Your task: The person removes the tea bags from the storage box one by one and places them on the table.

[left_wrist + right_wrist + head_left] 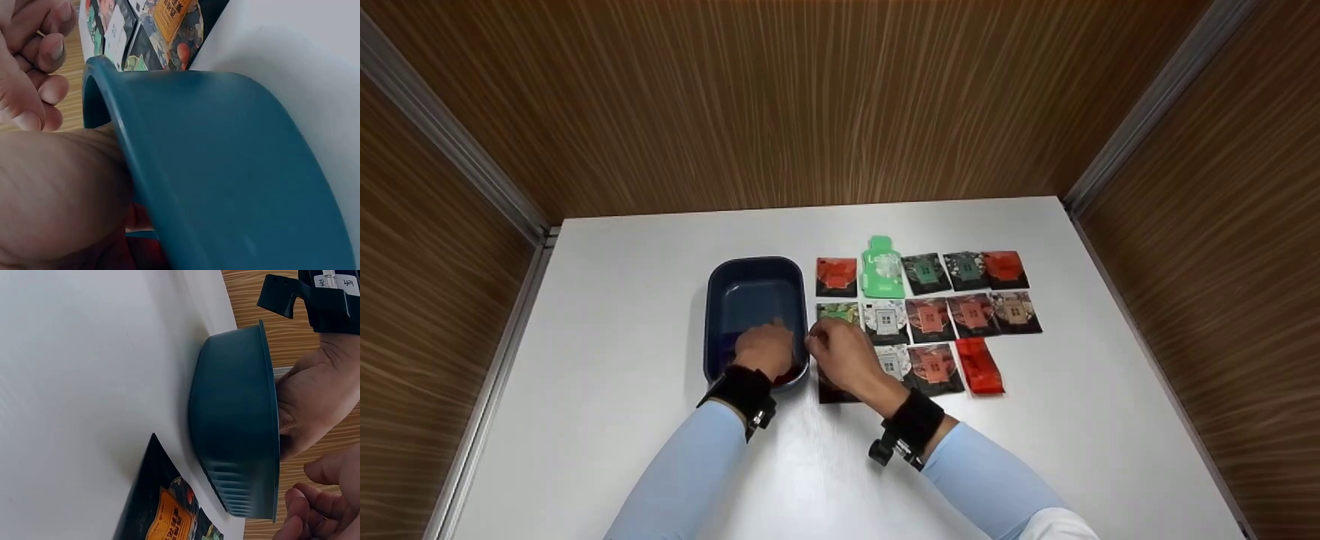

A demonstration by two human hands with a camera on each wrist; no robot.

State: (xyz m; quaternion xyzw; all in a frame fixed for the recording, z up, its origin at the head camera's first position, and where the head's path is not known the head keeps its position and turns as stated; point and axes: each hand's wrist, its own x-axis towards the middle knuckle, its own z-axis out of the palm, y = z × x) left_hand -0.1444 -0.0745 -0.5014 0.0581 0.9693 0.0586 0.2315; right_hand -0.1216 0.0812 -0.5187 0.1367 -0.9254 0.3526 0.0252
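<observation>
My left hand [765, 349] reaches down into a deep blue rectangular basin [754, 262], its fingers mostly hidden behind the wall. Something dark red [140, 250] shows under that hand in the left wrist view; I cannot tell whether the fingers grip it. A purple patch [727, 343] lies on the basin floor beside the hand. Just right of the basin's rim is my right hand [844, 356], fingers loosely curled with nothing between them. It hovers over the left end of the sachet rows, partly covering a green-patterned sachet [838, 310] and a black sachet with an orange label [171, 514].
Flat square sachets lie in three rows right of the basin, among them a red-labelled one [837, 277] and a white-patterned one [885, 321]. A green pouch [883, 271] lies in the back row, a red packet [980, 366] at the front right. Wooden panels [810, 105] enclose the white table [615, 300].
</observation>
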